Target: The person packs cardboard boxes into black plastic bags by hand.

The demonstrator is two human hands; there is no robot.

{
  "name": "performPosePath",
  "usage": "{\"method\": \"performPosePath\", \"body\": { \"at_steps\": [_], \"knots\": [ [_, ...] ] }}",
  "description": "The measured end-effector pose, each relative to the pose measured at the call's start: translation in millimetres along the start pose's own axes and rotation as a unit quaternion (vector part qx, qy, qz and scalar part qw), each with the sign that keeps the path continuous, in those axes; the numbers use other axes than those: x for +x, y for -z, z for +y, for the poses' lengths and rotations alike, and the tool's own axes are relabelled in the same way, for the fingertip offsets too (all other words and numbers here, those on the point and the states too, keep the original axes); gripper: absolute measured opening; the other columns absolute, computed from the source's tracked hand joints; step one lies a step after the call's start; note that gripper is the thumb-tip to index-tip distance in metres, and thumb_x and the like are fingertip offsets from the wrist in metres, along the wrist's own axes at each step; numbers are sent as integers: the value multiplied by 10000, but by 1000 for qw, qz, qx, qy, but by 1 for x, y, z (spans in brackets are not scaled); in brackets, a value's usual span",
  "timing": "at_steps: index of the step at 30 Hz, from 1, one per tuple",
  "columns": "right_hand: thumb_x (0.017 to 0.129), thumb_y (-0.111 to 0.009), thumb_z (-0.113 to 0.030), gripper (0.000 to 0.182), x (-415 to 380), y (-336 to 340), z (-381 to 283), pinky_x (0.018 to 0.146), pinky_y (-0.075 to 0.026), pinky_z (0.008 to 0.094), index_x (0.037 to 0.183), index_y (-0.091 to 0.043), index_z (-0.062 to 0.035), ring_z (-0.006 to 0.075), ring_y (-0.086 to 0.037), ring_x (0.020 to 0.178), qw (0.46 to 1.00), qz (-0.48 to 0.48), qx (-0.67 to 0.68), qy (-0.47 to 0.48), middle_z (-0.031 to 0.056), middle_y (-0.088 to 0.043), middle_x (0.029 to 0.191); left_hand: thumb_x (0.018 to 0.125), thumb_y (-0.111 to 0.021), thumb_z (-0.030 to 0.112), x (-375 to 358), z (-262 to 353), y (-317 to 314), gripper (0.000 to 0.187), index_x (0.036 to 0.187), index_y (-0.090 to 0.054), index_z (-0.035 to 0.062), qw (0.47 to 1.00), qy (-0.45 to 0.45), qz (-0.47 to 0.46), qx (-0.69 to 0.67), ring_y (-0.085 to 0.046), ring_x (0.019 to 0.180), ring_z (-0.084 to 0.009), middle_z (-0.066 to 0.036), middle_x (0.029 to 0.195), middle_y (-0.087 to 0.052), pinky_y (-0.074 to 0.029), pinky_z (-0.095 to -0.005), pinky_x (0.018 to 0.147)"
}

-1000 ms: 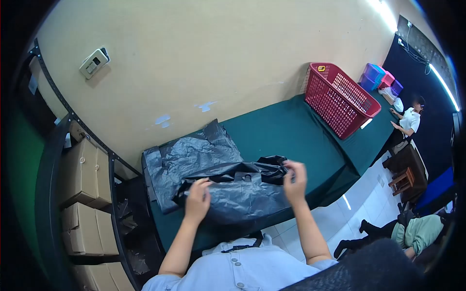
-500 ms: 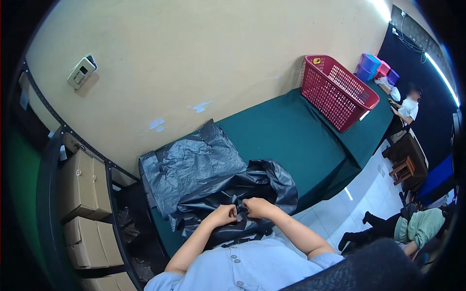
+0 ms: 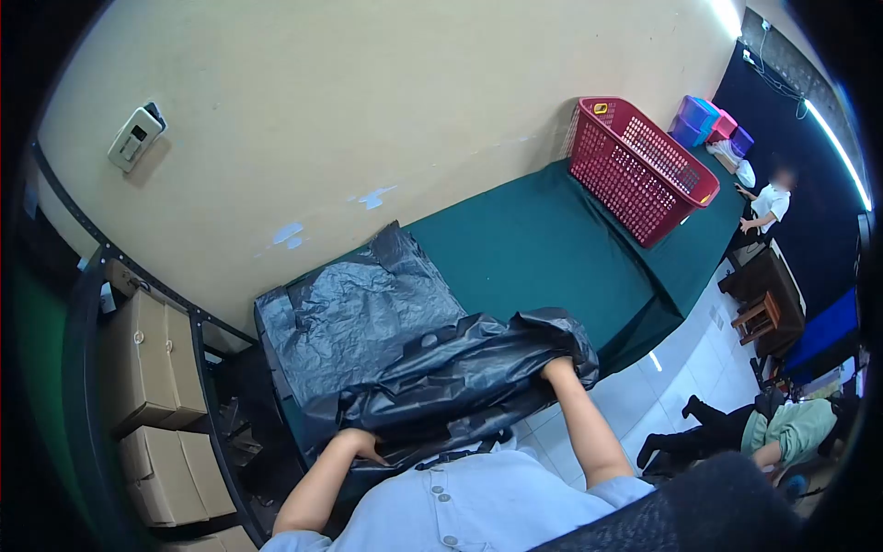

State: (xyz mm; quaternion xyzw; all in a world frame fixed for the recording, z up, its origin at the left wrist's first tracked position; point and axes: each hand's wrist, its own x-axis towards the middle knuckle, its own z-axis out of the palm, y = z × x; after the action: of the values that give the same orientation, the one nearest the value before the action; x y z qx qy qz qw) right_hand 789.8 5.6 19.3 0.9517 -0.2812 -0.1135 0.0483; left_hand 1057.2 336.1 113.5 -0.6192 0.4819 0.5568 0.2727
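A loose black plastic bag (image 3: pixel 460 373) lies rumpled in front of me, stretched sideways between my hands. At its near left edge is my left hand (image 3: pixel 354 444), its fingers curled at the plastic and partly covered by it. My right hand (image 3: pixel 557 368) reaches into the folds at the bag's right end, where the plastic hides its fingers. Behind the loose bag, flat black plastic sheets or bags (image 3: pixel 354 308) lie on the green-covered table (image 3: pixel 524 244).
A maroon plastic basket (image 3: pixel 635 170) stands farther along the table, with colourful boxes (image 3: pixel 696 120) behind it. Cardboard boxes (image 3: pixel 147 359) fill a shelf at left. One person (image 3: pixel 768 204) stands at the far end; another (image 3: pixel 796 428) is low at right, near a wooden stool (image 3: pixel 757 317).
My hands, close together at the bag's middle before, have moved apart, left hand down-left and right hand up-right. The bag has spread wider between them.
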Motion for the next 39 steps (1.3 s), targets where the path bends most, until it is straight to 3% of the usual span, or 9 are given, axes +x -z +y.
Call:
{"method": "performPosePath", "body": {
  "at_steps": [2, 5, 8, 17, 24, 29, 34, 36, 39],
  "knots": [
    [682, -652, -609, 854, -3, 8, 2, 985, -386, 413, 1294, -479, -40, 324, -484, 1187, 994, 103, -38, 10, 204, -507, 1272, 736, -551, 689, -30, 17, 31, 787, 1304, -496, 146, 987, -75, 111, -85, -475, 1210, -283, -167, 1295, -506, -354, -352, 1012],
    [756, -665, -410, 510, 0, 100, -54, 849, -469, 380, 1089, -634, -25, 301, -621, 944, 955, -137, 208, 159, 172, -654, 993, 818, -530, 605, 1, 25, 69, 546, 993, -666, 106, 863, -218, 300, -342, -596, 728, -168, -34, 751, -640, -450, -312, 705],
    [768, -673, -302, 416, 35, 134, -81, 754, -495, 341, 1067, -631, -16, 286, -643, 780, 780, -253, 530, 217, 144, -673, 800, 693, -755, 351, 76, 42, 94, 418, 949, -630, 45, 716, -155, 605, -310, -626, 778, -252, -159, 846, -654, -462, -342, 685],
    [823, -626, -203, 459, 129, 156, -21, 944, -409, 391, 1246, -516, -66, 346, -505, 1133, 886, 301, 352, 0, 230, -536, 1197, 758, -569, 66, 57, 68, 51, 230, 986, -577, 35, 981, -73, 166, 68, -547, 1075, -333, -171, 1154, -576, -460, -428, 823],
    [729, -604, -76, 158, 60, 134, -111, 764, -463, 380, 875, -584, -20, 322, -586, 836, 858, 146, 396, 293, 152, -602, 849, 739, -713, 141, 62, 54, 91, 454, 1091, -446, 34, 778, -212, 513, -295, -577, 971, -344, -208, 1018, -576, -455, -408, 822],
    [701, -697, -217, 874, 19, 36, -67, 1011, -362, 399, 1413, -205, -97, 394, -390, 1226, 968, -97, 191, 129, 238, -334, 1354, 661, -782, 343, 47, -5, 59, 1032, 1442, -152, 101, 868, 86, 386, -300, -170, 1365, -357, -221, 1453, -222, -217, -407, 1103],
    [631, -769, -429, 1020, 30, 38, -41, 1000, -383, 425, 1423, -215, -103, 423, -413, 1210, 931, -307, 196, 5, 290, -336, 1355, 732, -722, 318, 41, 14, 54, 903, 1423, -192, 78, 812, 118, 405, -404, -258, 1323, -382, -246, 1413, -290, -283, -420, 1062],
    [688, -729, -407, 678, 32, 87, -47, 867, -476, 429, 1222, -508, -54, 400, -559, 1034, 958, -152, 243, -11, 267, -559, 1131, 760, -698, 308, 38, 31, 60, 852, 1415, -209, 69, 786, 126, 414, -442, -293, 1306, -392, -256, 1398, -317, -310, -426, 1046],
    [741, -682, -257, 233, 42, 108, -80, 668, -503, 438, 828, -676, -41, 357, -629, 734, 952, 18, 298, 62, 154, -655, 768, 775, -600, 110, 37, 86, 91, 122, 861, -580, 26, 742, -56, 625, -235, -587, 868, -381, -202, 856, -596, -469, -453, 777]
  ]
}}
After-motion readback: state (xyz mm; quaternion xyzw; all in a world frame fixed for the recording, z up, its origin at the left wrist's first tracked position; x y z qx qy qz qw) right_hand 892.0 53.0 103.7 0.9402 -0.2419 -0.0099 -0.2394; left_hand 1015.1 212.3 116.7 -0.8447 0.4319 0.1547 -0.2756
